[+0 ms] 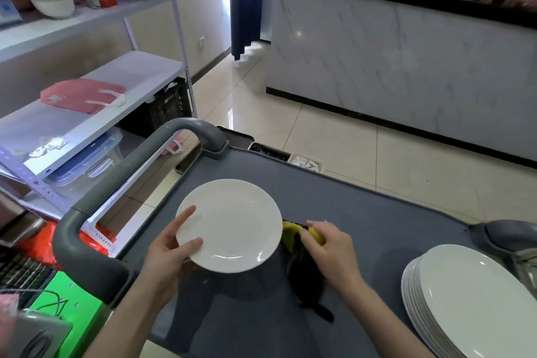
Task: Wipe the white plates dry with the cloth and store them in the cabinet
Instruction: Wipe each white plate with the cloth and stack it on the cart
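Left hand (pixel 167 253) pinches the plate (pixel 232 224) by its near-left rim, thumb on top, just over the cart (pixel 363 206). It's plain glossy white and probably stiff, slick and breakable, so I'd grip the rim. Right hand (pixel 328 244) bunches the floppy yellow-and-dark cloth (pixel 290 237) beside it. The stack (pixel 465 299) sits far right.

held plate (pixel 232 221): glazed white ceramic, smooth, is shining with soft highlights
plate stack (pixel 470 299): same white glaze, is looking glossy
cloth (pixel 289 235): soft fabric, yellow and dark, is looking matt
cart top (pixel 348 200): grey plastic, is looking matt and even
cart handle (pixel 96 212): grey moulded plastic, ribbed in parts, is looking dull
floor tiles (pixel 319 136): polished, are reflecting light
counter front (pixel 406 67): marble-look panel, is gleaming faintly
crate (pixel 165 107): black plastic lattice, is looking matt
curtain (pixel 245 0): blue cloth, is looking matt
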A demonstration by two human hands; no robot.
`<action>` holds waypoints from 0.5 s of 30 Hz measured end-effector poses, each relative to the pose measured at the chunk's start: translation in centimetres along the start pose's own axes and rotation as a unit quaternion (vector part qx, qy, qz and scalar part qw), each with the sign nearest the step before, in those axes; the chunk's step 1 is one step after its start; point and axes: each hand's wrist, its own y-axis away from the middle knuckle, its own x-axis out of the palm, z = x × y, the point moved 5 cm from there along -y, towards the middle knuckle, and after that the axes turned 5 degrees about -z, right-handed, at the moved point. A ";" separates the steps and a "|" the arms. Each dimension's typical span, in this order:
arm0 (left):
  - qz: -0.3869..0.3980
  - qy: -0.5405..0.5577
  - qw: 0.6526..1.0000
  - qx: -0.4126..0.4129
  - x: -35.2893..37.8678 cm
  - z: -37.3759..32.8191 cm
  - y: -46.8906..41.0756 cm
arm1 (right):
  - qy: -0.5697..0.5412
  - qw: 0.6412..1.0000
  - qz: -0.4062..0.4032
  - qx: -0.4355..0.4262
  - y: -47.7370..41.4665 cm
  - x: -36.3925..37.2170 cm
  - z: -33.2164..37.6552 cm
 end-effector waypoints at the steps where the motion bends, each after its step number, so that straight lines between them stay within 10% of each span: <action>1: 0.004 0.001 1.000 0.003 0.6 -0.1 0.1 | -0.024 0.999 -0.021 0.020 -0.2 -1.3 0.4; 8: 0.039 -0.002 0.999 0.031 5.7 -0.3 0.7 | -0.111 0.994 -0.008 -0.013 1.9 -4.8 3.6; 15: 0.059 0.009 0.996 0.065 8.7 -1.1 0.7 | 0.118 0.941 0.067 -0.310 6.0 -3.3 6.0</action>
